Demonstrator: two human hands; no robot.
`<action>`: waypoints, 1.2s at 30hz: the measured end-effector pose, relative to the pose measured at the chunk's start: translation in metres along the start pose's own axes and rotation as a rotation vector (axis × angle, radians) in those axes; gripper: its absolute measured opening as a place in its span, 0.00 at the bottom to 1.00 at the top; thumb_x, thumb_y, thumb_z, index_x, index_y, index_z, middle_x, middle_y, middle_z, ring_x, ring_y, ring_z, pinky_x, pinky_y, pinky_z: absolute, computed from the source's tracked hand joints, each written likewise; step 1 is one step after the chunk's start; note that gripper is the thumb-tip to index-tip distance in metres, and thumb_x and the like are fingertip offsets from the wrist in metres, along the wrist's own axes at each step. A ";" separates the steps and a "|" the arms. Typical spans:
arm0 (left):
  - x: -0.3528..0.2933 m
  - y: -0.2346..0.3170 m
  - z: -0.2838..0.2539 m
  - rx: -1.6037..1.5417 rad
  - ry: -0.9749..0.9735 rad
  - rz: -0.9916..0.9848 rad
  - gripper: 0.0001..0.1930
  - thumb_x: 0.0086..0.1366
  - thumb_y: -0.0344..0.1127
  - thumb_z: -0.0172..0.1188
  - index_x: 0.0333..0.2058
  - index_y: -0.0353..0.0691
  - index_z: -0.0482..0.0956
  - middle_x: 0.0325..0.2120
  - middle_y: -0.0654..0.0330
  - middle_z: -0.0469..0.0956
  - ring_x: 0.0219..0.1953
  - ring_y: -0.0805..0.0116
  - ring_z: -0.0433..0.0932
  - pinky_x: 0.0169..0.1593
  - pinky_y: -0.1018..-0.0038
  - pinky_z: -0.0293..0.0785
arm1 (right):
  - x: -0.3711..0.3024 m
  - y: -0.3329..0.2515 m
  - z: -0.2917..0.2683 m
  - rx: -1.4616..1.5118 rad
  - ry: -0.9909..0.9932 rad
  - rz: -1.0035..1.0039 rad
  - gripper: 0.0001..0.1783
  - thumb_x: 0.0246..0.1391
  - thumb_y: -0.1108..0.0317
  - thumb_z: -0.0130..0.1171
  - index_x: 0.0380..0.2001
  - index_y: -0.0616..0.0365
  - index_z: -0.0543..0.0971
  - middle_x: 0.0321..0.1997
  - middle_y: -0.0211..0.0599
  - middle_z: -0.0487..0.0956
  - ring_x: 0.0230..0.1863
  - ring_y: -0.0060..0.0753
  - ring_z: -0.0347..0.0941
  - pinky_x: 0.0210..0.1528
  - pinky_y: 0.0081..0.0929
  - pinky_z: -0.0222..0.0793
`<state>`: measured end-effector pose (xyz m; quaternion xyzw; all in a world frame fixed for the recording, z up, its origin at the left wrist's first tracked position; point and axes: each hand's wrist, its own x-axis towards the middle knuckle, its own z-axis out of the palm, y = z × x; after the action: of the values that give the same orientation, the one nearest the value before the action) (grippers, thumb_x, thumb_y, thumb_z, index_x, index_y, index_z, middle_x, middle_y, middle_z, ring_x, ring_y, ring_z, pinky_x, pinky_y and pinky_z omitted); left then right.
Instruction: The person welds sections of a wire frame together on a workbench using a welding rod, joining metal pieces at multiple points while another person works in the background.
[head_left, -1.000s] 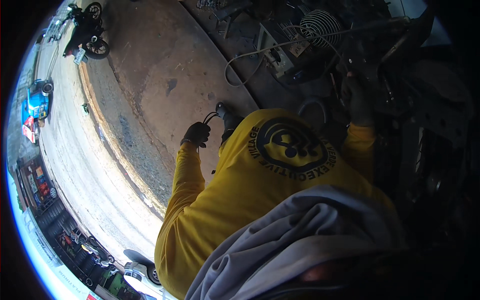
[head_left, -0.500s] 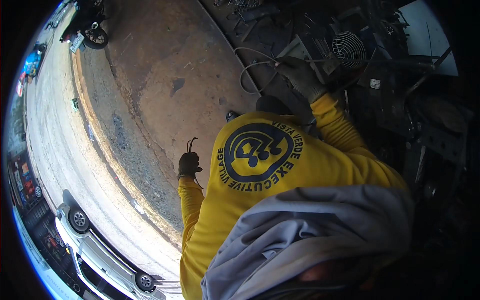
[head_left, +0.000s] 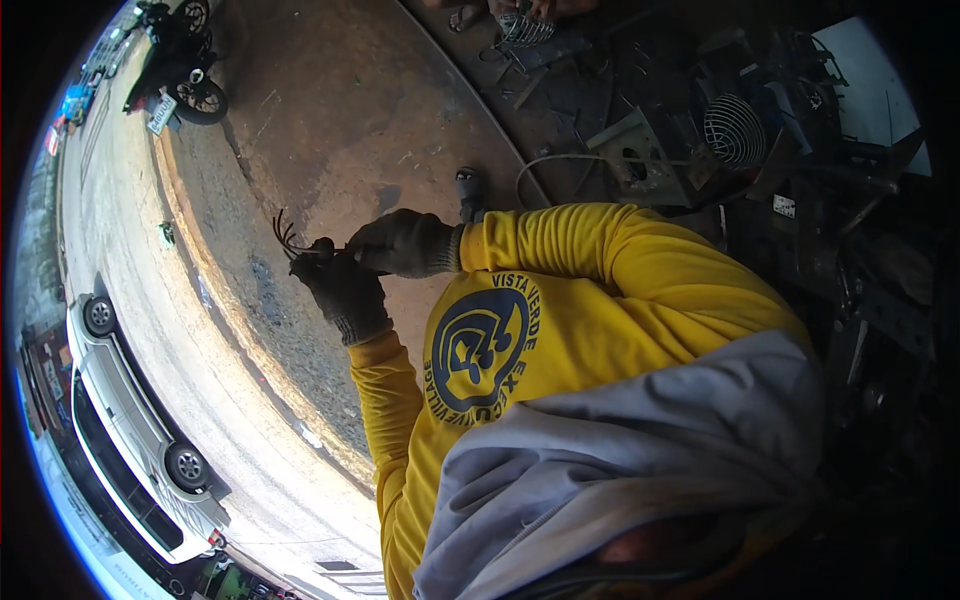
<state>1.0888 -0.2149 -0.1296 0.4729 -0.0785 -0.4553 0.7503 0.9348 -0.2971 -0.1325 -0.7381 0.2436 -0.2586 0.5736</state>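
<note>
Both my hands wear dark knitted gloves and meet in front of my chest, over the edge of the brown floor. My left hand (head_left: 345,292) is closed round a bundle of thin dark wires (head_left: 284,234), whose curved ends fan out past the fingers. Against it, my right hand (head_left: 412,243) has its fingers bent together beside the left thumb. What the right fingers grip is hidden in shadow. A thin cable (head_left: 532,166) loops on the floor at the right and passes out of sight behind my right sleeve.
Metal parts and a round wire fan guard (head_left: 735,130) crowd the right side. Another person's hands (head_left: 540,10) show at the top edge by a wire basket-like piece. A motorcycle (head_left: 185,80) stands top left; a white vehicle (head_left: 140,430) is on the road.
My right hand has swung left from the cable beside the metal parts to meet my left hand. The left hand has risen slightly, moving left with the wires.
</note>
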 end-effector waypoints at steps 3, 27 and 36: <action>0.053 0.006 0.001 1.352 -0.270 0.900 0.14 0.68 0.34 0.57 0.47 0.32 0.72 0.37 0.55 0.73 0.42 0.62 0.74 0.49 0.65 0.73 | 0.037 0.019 0.000 -0.160 0.001 -0.124 0.18 0.64 0.59 0.58 0.54 0.51 0.80 0.46 0.43 0.84 0.47 0.49 0.81 0.53 0.41 0.75; 0.437 0.087 -0.105 0.481 0.005 -0.263 0.11 0.74 0.41 0.45 0.49 0.44 0.69 0.20 0.72 0.59 0.18 0.74 0.63 0.25 0.71 0.67 | 0.151 0.307 -0.235 -0.910 -0.526 0.520 0.29 0.61 0.47 0.57 0.59 0.52 0.77 0.59 0.41 0.79 0.59 0.42 0.76 0.62 0.35 0.70; 0.642 0.096 0.029 1.409 -0.649 0.034 0.10 0.71 0.35 0.52 0.46 0.39 0.78 0.18 0.70 0.66 0.16 0.77 0.66 0.19 0.72 0.72 | 0.266 0.340 -0.255 -0.713 -0.121 0.801 0.22 0.66 0.54 0.48 0.57 0.50 0.80 0.58 0.45 0.79 0.55 0.49 0.78 0.57 0.44 0.74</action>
<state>1.4997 -0.7065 -0.2397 0.6801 -0.5728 -0.4019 0.2187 0.9442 -0.7311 -0.3825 -0.7499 0.5453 0.1218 0.3542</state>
